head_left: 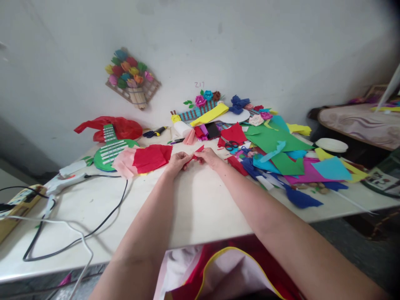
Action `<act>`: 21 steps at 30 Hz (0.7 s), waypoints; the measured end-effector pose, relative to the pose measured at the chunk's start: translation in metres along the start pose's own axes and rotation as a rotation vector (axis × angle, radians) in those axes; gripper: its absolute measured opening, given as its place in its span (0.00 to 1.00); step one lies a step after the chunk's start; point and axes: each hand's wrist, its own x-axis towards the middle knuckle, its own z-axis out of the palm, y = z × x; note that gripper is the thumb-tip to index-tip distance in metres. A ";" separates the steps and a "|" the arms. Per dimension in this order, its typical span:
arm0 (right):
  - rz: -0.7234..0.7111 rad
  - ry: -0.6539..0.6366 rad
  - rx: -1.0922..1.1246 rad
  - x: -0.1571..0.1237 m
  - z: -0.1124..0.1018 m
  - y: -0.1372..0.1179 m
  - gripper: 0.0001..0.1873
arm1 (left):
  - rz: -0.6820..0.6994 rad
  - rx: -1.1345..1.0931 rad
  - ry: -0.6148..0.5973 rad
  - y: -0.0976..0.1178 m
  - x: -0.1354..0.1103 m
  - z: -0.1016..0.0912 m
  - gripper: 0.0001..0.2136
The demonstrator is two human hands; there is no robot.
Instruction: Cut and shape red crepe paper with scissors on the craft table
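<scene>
Between my two hands, above the middle of the white table, is a small piece of red paper. My left hand pinches its left end, with the fingers curled. The fingers of my right hand close on its right side, and a pointed corner sticks up between the hands. Just left of my left hand lie red crepe paper sheets over a pale pink sheet. Right of my right hand, black-handled scissors rest near a red sheet.
A glue gun with a looping black cord and a power strip occupy the left. Green, blue and magenta paper scraps cover the right. A green paper guitar and a red plastic bag lie at the back left.
</scene>
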 end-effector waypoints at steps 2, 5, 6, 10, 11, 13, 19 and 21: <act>0.015 -0.016 0.017 0.000 0.000 0.000 0.11 | -0.001 -0.019 -0.010 -0.001 0.001 0.000 0.19; 0.021 0.032 0.043 0.001 -0.002 0.001 0.13 | -0.013 -0.035 -0.013 0.000 0.000 0.000 0.19; 0.014 0.051 0.044 0.002 -0.002 0.002 0.12 | -0.016 -0.037 -0.016 0.001 0.000 0.000 0.19; -0.019 0.087 0.024 0.003 -0.003 0.005 0.12 | -0.017 -0.027 -0.052 0.001 0.000 0.000 0.18; -0.021 0.090 0.019 0.004 -0.002 0.005 0.12 | -0.014 -0.023 -0.056 0.000 0.001 0.000 0.18; -0.019 0.083 0.012 0.004 -0.001 0.005 0.13 | -0.012 -0.016 -0.053 -0.002 0.002 -0.001 0.18; -0.016 0.090 0.000 0.003 0.002 0.004 0.12 | 0.001 0.025 -0.067 -0.005 0.004 -0.001 0.18; -0.023 0.104 -0.006 0.003 0.001 0.004 0.12 | 0.003 0.037 -0.075 -0.004 0.004 -0.001 0.18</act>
